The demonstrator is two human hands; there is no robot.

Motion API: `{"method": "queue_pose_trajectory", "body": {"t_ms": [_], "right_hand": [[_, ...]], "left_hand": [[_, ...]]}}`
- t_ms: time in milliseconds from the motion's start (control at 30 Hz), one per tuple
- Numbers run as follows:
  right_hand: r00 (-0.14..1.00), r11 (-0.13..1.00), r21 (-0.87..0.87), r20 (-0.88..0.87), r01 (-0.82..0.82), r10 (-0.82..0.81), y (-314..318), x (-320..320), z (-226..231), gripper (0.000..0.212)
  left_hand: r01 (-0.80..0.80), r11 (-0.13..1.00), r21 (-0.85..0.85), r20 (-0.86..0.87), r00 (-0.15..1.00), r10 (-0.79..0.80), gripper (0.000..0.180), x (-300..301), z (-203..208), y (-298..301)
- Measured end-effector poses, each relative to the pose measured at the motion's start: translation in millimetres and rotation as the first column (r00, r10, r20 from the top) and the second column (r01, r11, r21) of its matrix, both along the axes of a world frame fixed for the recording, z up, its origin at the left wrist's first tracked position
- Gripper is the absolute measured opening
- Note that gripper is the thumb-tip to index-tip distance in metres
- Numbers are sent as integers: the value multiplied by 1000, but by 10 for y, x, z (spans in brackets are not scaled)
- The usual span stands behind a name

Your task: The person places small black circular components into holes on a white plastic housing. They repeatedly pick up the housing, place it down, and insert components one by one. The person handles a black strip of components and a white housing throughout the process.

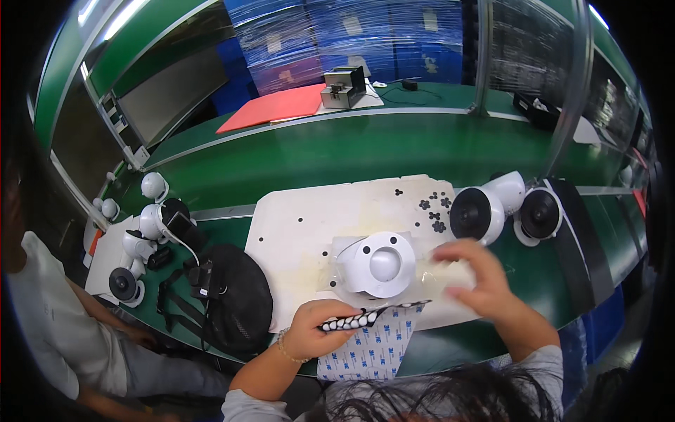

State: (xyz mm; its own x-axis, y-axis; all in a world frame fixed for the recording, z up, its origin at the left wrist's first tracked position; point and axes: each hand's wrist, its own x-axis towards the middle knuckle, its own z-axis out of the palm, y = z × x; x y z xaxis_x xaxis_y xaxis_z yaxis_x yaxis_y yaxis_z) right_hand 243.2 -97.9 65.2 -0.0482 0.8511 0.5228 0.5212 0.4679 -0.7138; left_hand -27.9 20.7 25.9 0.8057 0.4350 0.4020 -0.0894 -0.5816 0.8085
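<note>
My left hand [320, 328] is closed on a sheet of black round adhesive pads [349, 322], bent so its top side is seen at a slant. Its printed white-and-blue backing [373, 350] hangs toward me. Just beyond it, a white round camera housing [384, 264] lies with its ring-shaped base facing up. Two black round pads sit on that ring, near its far edge. Clear plastic film [425, 276] is spread under and beside the housing. To the right of the housing hovers my right hand [481, 279], slightly blurred, thumb and fingers apart, with nothing visible between them.
A pale cardboard sheet [281, 218] covers the middle bench, with scattered black pads [437, 211] at its far right. White-and-black cameras [478, 214] stand right; more [126, 281] stand left. A black mesh bag [239, 299] lies left, near a seated person [70, 316]. A metal box [343, 88] sits on the back shelf.
</note>
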Motion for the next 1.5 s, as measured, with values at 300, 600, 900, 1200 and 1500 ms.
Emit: {"method": "queue_pose_trajectory", "body": {"t_ms": [300, 600, 900, 1200, 1500], "right_hand": [[956, 950, 106, 33, -294, 292, 179, -443, -261, 32], [929, 956, 26, -231, -291, 289, 157, -437, -258, 14], [67, 694, 383, -847, -609, 527, 415, -674, -49, 13], [-600, 12, 875, -341, -483, 724, 1194, -673, 414, 18], [198, 546, 522, -579, -655, 791, 423, -221, 499, 27]], "left_hand": [[197, 946, 256, 256, 930, -263, 39, 5, -60, 206], [297, 952, 77, 219, 926, -306, 33, -22, 9, 99], [167, 555, -815, -6, 955, -296, 87, 105, -351, -33], [360, 412, -837, 332, 933, -141, 46, 40, -340, -916], [57, 962, -268, 148, 989, -17, 14, -487, -141, -813]]}}
